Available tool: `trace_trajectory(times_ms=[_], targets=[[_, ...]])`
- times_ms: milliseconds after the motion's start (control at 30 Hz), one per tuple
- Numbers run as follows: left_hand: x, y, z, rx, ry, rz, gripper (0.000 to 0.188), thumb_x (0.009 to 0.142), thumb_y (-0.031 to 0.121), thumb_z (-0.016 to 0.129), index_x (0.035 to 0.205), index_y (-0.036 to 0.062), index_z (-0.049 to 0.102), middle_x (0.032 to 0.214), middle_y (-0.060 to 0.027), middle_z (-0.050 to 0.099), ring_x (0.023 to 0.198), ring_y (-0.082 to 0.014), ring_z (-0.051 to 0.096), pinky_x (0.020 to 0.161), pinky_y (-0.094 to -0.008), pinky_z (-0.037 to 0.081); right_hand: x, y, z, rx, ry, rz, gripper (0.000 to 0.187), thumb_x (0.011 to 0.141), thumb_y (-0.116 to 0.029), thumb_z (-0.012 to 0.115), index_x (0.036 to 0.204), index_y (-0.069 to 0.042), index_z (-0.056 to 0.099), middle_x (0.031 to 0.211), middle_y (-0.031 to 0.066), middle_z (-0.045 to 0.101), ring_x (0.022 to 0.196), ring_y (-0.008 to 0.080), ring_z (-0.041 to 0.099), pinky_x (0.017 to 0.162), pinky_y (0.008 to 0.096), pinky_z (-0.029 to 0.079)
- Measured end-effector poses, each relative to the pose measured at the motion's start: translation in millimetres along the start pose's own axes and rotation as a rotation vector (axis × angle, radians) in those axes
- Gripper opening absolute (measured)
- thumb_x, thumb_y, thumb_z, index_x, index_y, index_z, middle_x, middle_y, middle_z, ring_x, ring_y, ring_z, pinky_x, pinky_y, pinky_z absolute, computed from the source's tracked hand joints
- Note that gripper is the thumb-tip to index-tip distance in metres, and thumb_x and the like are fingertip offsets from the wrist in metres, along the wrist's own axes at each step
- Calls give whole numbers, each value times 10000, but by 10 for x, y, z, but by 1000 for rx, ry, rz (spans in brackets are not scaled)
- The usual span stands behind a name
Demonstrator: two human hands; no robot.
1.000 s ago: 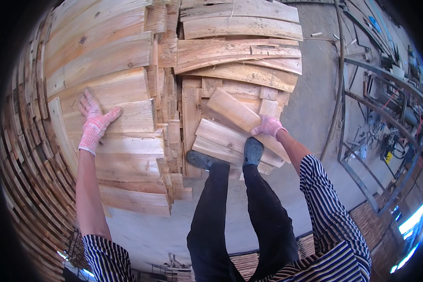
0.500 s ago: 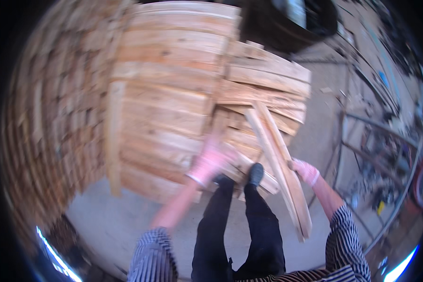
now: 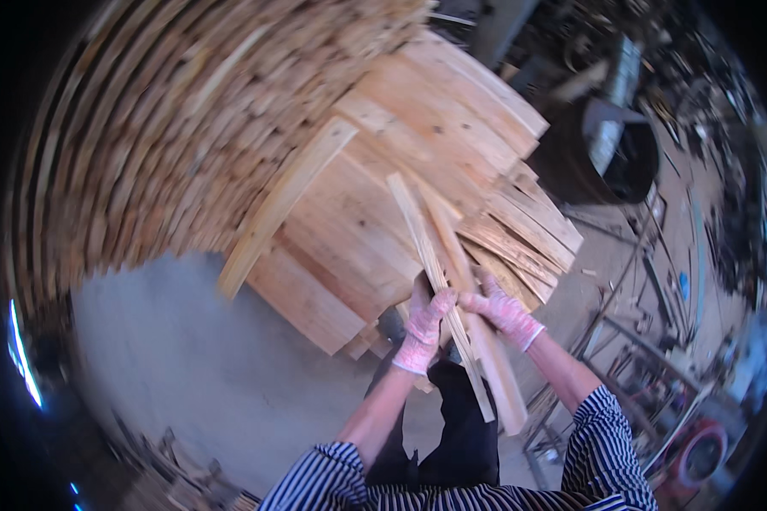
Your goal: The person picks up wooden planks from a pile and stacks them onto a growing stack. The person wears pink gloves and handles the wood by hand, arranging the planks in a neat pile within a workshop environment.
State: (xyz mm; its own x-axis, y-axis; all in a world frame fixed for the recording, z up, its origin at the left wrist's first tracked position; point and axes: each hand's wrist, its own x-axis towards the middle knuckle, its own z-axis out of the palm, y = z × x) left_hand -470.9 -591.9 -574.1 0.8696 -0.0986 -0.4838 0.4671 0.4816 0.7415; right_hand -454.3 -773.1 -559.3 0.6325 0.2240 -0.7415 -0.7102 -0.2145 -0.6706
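Observation:
My left hand (image 3: 424,330), in a pink-and-white glove, is closed around a narrow pale wooden strip (image 3: 417,226). Beside it, my right hand (image 3: 503,312), gloved alike, grips a wider wooden board (image 3: 493,368). The two pieces lie at a slight angle to each other and run lengthwise in front of my legs, their far ends over the planks. Both hands nearly touch at the middle of the pieces. Below them, a wide layer of flat planks (image 3: 358,230) is laid side by side, and shorter boards (image 3: 520,243) lie loosely at its right.
A tall stack of lumber (image 3: 170,128) fills the left. One loose plank (image 3: 285,209) lies along the left edge of the flat layer. A dark round bin (image 3: 562,157) stands at the upper right. Metal frames (image 3: 656,362) and a red wheel (image 3: 699,451) are on the right.
My view has turned, so the planks appear slanted. My left hand, empty before, has come across and taken the narrow strip. The two pieces my right hand held together are now angled apart.

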Motion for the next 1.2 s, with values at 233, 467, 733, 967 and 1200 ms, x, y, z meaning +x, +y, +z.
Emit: trace_trajectory(times_ms=[233, 467, 733, 967, 1200], targets=[[582, 1013, -962, 467, 332, 48, 1013, 783, 534, 847, 1439, -106, 416, 1342, -237, 603, 1201, -231, 599, 1012, -383, 493, 202, -732, -677, -861, -121, 266, 1146, 609, -386, 891, 1540, 15, 355, 1381, 275, 573, 1310, 357, 564, 1093, 408, 466], [601, 586, -1809, 1467, 181, -188, 1178, 636, 362, 946, 1571, 20, 316, 1489, -260, 493, 1383, -397, 484, 1164, -448, 403, 1301, -746, -1648, -1591, -65, -185, 963, 556, -255, 861, 1426, -129, 467, 1261, 180, 628, 1157, 389, 626, 959, 506, 509], [915, -285, -1626, 1703, 183, -123, 1190, 590, 348, 945, 1564, 56, 326, 1537, -258, 416, 1439, -429, 377, 1195, -502, 337, 2730, -986, -2076, -1928, -103, -939, 579, 787, -198, 733, 1340, -157, 566, 1214, 121, 661, 1155, 327, 642, 1015, 473, 455], [913, -803, -1684, 1705, 371, -206, 1188, 595, 414, 941, 1561, 86, 333, 1489, -258, 444, 1393, -450, 394, 1174, -573, 319, 3150, -882, -1687, -1852, -126, -571, 333, 1002, -223, 520, 1313, -205, 638, 1288, 143, 641, 1224, 334, 607, 1026, 507, 486], [1225, -721, -1655, 1724, 256, 43, 987, 691, 459, 854, 1482, 33, 444, 1352, -233, 549, 1286, -388, 498, 1134, -480, 375, 3160, -741, -2083, -1431, -177, -838, 701, 710, -50, 792, 1374, -142, 584, 1253, 161, 613, 1172, 376, 574, 1023, 470, 488]])
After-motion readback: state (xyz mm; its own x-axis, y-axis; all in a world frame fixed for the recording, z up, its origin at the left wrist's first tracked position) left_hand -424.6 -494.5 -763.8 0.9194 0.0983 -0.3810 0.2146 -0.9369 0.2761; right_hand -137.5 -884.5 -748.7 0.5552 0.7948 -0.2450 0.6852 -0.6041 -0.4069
